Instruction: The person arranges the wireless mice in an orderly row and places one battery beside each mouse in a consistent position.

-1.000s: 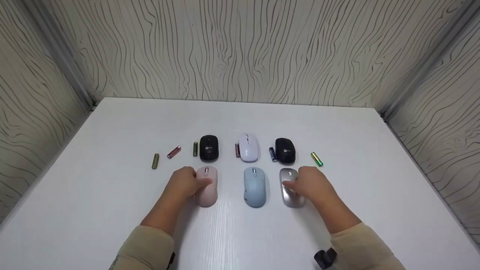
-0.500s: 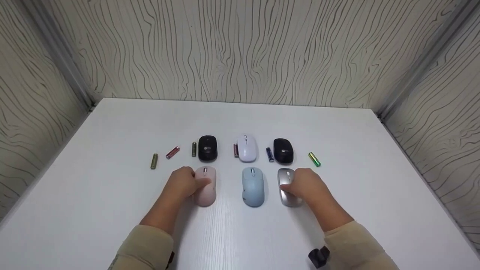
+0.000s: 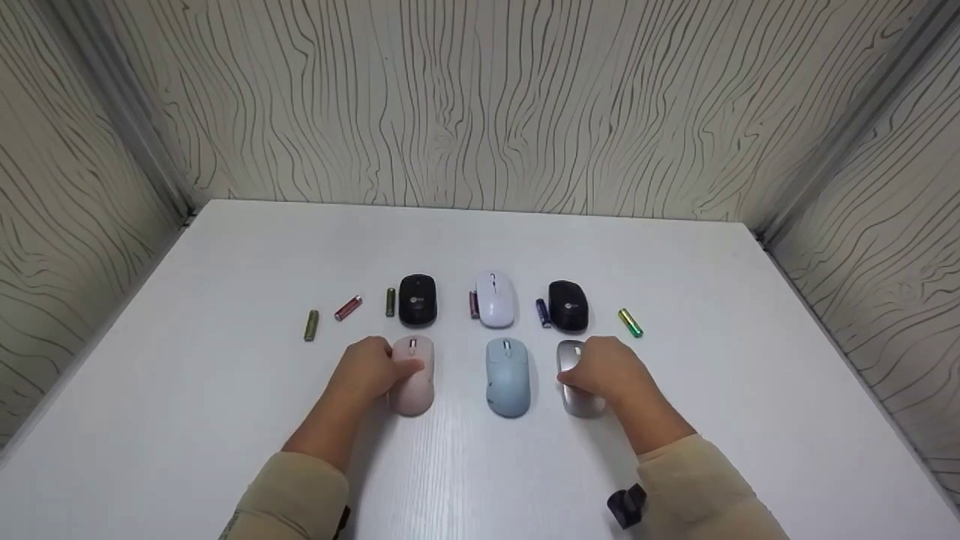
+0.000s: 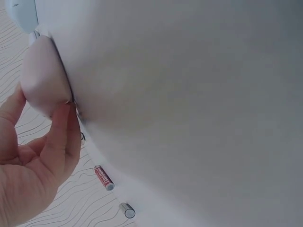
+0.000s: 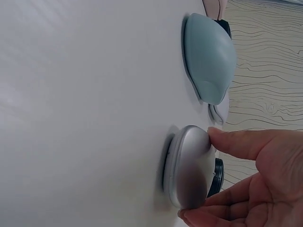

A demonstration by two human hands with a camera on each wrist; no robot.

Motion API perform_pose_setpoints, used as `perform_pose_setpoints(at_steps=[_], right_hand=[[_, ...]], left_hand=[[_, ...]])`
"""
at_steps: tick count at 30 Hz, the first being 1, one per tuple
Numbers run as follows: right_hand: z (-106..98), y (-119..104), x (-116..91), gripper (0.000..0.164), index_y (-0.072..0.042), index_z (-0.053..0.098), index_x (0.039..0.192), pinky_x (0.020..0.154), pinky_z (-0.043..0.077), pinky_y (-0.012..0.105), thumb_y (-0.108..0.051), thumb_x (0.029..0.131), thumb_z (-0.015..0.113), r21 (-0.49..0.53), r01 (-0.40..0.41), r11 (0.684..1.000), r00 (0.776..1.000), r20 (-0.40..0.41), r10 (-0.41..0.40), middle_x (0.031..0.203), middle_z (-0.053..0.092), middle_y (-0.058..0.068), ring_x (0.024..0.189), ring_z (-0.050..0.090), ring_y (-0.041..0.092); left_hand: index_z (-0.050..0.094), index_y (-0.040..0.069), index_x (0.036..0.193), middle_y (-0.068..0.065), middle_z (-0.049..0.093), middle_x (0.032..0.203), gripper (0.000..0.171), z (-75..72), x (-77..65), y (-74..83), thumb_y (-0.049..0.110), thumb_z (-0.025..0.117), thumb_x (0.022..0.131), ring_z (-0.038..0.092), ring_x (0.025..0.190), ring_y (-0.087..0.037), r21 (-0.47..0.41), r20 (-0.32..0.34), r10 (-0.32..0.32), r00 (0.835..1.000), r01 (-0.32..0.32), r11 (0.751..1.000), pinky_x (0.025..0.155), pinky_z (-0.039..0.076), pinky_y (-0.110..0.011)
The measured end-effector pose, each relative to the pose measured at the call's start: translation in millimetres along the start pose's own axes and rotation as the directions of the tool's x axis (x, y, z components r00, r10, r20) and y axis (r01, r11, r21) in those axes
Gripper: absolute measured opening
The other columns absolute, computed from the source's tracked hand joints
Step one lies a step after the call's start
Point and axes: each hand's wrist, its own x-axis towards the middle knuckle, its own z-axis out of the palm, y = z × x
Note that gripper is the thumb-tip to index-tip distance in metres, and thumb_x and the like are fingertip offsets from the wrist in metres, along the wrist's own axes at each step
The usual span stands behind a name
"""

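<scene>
My left hand (image 3: 369,369) holds a pink computer mouse (image 3: 412,397), thumb over its top and fingers at its left side. In the left wrist view the thumb and fingertips (image 4: 61,111) pinch the pink mouse (image 4: 43,78) from both sides. A silver mouse (image 3: 583,403) is gripped by my right hand (image 3: 611,367). The right wrist view has the thumb at one edge of this silver mouse (image 5: 189,161) and the fingers at the opposite edge. Between the hands lies a light blue mouse (image 3: 508,379), touched by neither.
Behind stand a black mouse (image 3: 418,300), a white mouse (image 3: 496,301) and another black mouse (image 3: 568,306). Several batteries lie around them, among them a red one (image 3: 348,308), a dark blue one (image 3: 543,313) and a green one (image 3: 631,322). A patterned wall (image 3: 450,105) backs the white table (image 3: 247,247).
My right hand has shifted slightly left, its thumb sliding across the silver mouse to the left edge. The left hand stays on the pink mouse.
</scene>
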Motion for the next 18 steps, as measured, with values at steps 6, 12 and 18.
perform_pose_setpoints(at_steps=[6,12,18], right_hand=[[-2.3,-1.3,0.8,0.044,0.004,0.064,0.091,0.068,0.046,0.04,-0.036,0.072,0.072,0.002,0.014,1.0,1.0,-0.002,-0.014,0.078,0.062,0.01,0.07,0.054,0.022],[-3.9,-4.3,1.3,0.044,0.004,0.064,0.093,0.07,0.047,0.041,-0.033,0.071,0.074,0.01,-0.007,1.0,1.0,0.018,0.007,0.083,0.062,0.012,0.073,0.054,0.023],[-5.0,-5.5,2.8,0.047,0.005,0.062,0.094,0.071,0.047,0.041,-0.033,0.07,0.075,-0.002,-0.007,1.0,1.0,0.015,0.007,0.085,0.062,0.014,0.074,0.055,0.024]], left_hand=[[0.062,-0.002,0.102,-0.009,0.061,0.088,0.048,-2.2,-0.7,2.2,0.039,0.068,0.079,0.053,0.076,-0.021,0.017,0.013,-0.007,1.0,0.007,1.0,0.068,0.046,-0.034],[0.061,-0.004,0.103,-0.01,0.059,0.085,0.05,-8.9,-0.8,5.4,0.041,0.065,0.08,0.053,0.076,-0.021,0.063,0.039,0.007,0.999,-0.009,0.998,0.067,0.045,-0.034],[0.059,-0.009,0.107,-0.02,0.063,0.099,0.056,-29.2,5.4,3.8,0.043,0.058,0.085,0.057,0.084,-0.027,0.14,0.001,0.057,0.998,-0.057,0.988,0.077,0.047,-0.042]])
